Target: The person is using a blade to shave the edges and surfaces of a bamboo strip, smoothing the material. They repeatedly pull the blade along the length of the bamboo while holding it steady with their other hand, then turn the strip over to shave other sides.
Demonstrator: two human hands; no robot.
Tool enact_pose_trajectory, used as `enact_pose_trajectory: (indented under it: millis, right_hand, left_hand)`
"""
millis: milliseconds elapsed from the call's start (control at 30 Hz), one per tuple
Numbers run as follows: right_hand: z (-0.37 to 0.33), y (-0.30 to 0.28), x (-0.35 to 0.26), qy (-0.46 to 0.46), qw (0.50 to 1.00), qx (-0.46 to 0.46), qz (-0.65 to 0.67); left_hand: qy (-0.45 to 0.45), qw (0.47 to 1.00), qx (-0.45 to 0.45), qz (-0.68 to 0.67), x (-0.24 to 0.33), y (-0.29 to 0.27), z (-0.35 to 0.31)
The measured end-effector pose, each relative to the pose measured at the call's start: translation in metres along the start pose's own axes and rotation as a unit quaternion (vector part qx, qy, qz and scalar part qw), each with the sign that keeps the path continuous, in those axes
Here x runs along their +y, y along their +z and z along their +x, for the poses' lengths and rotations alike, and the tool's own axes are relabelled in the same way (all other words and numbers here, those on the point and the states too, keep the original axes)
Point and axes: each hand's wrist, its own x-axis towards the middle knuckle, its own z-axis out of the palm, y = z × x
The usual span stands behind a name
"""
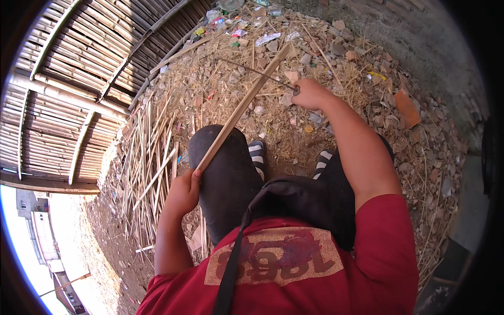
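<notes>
My left hand is closed around the near end of a long, pale strip of split bamboo or wood. The strip slants up and away to the right, passing over my left knee. In my right hand, the fingers are wrapped round the short handle of a long, thin, dark-bladed knife. Its blade points to the far left and crosses the strip near the strip's far end. Whether the edge touches the strip cannot be made out.
Rubble, straw and litter cover the ground. Several thin split strips lie piled beside my left leg. A slatted bamboo panel stands at left. A brick wall rises at far right, with an orange brick piece near it.
</notes>
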Motion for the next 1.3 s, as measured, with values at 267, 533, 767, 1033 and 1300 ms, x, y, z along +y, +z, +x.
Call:
enact_pose_trajectory:
  millis: [267,533,767,1033,1300]
  right_hand:
    - [-0.027,-0.006,-0.040,-0.061,0.996,-0.020,-0.065]
    - [-0.007,-0.031,0.020,0.125,0.980,-0.039,0.152]
    - [-0.025,0.004,-0.042,-0.122,0.987,-0.064,-0.087]
    - [0.005,0.017,0.009,-0.051,0.998,-0.041,0.019]
    - [0.000,0.028,-0.017,-0.089,0.993,-0.044,-0.066]
  left_hand:
    - [-0.008,1.000,-0.008,-0.002,0.005,-0.009,0.003]
    - [0.007,1.000,-0.007,0.026,-0.001,-0.014,0.005]
    - [-0.009,0.992,-0.069,-0.108,-0.025,-0.011,0.014]
    - [-0.137,0.936,-0.199,-0.257,-0.019,-0.032,0.022]
    - [-0.150,0.910,-0.243,-0.300,-0.023,-0.032,0.033]
